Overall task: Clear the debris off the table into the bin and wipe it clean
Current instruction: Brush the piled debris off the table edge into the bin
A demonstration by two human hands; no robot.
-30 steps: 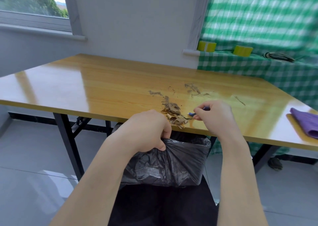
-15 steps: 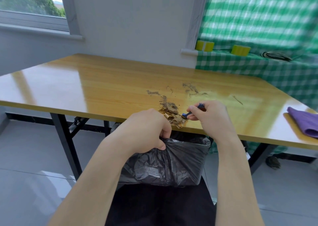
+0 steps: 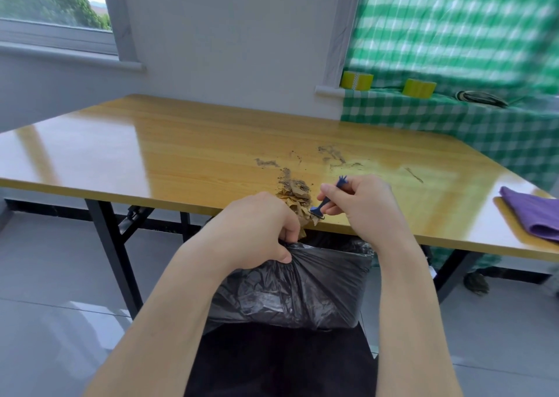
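A pile of brown paper scraps and dirt (image 3: pixel 298 198) lies at the near edge of the wooden table (image 3: pixel 151 154), partly hanging over the edge. My right hand (image 3: pixel 360 204) pinches a small blue scraper tool (image 3: pixel 328 198) whose lower end touches the pile. My left hand (image 3: pixel 257 230) grips the rim of a black bin bag (image 3: pixel 296 284) held just below the table edge under the pile. Dirt smears (image 3: pixel 331 156) streak the tabletop beyond the pile.
A folded purple cloth (image 3: pixel 532 212) lies at the table's right end. Two yellow-green tape rolls (image 3: pixel 357 80) and a coiled cable (image 3: pixel 481 98) sit on a green checked cloth behind. Black table legs (image 3: pixel 112 245) stand left of the bag, over grey floor tiles.
My right hand has tilted the blue tool more upright and drawn it toward the table edge, pushing the scraps nearer the bag. My left hand has kept its grip on the bag.
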